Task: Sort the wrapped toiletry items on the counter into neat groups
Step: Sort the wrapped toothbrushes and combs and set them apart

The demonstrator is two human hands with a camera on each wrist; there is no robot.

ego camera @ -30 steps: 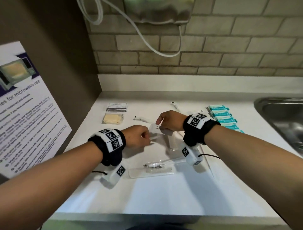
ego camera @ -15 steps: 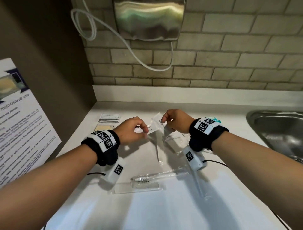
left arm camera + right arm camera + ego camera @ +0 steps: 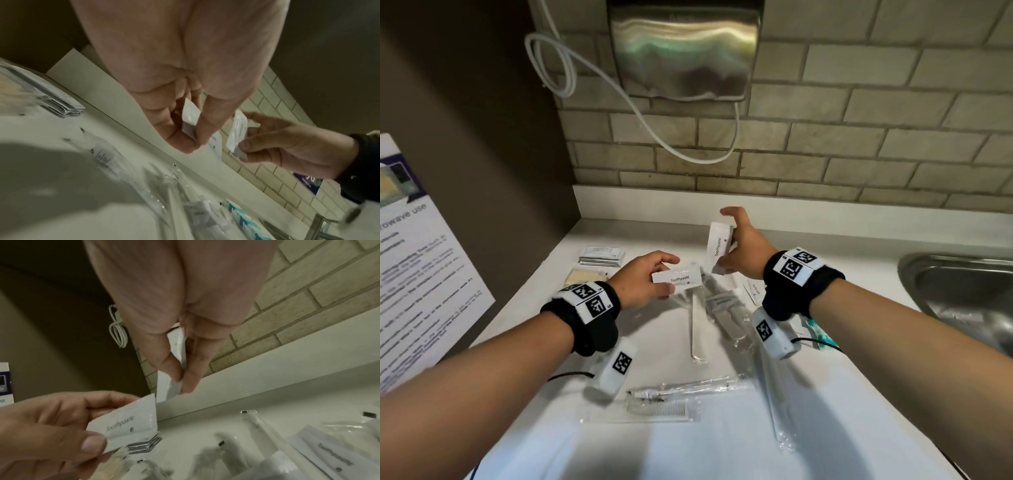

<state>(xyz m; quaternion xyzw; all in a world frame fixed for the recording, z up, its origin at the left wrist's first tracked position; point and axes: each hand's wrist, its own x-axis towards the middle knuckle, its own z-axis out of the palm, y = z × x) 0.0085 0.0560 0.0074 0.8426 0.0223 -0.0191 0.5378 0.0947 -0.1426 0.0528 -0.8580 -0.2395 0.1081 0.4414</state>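
Both hands have risen off the counter (image 3: 619, 442) since a second ago and drawn apart, each now carrying its own sachet. Left hand (image 3: 645, 279) pinches a flat-lying toothpaste sachet (image 3: 677, 278) by its end, thumb against fingers; right hand (image 3: 743, 251) holds a second toothpaste sachet (image 3: 719, 245) upright between thumb and fingers, index finger raised clear. Wrapped toothbrushes (image 3: 697, 329), a wrapped comb (image 3: 654, 409) and teal packets (image 3: 820, 330) remain on the counter below the hands, with grey sachets (image 3: 602, 255) stacked at back left.

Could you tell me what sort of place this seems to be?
Probably a shared pantry or kitchenette: a white counter beside a steel sink, a brick-tiled wall, and a microwave-use poster.
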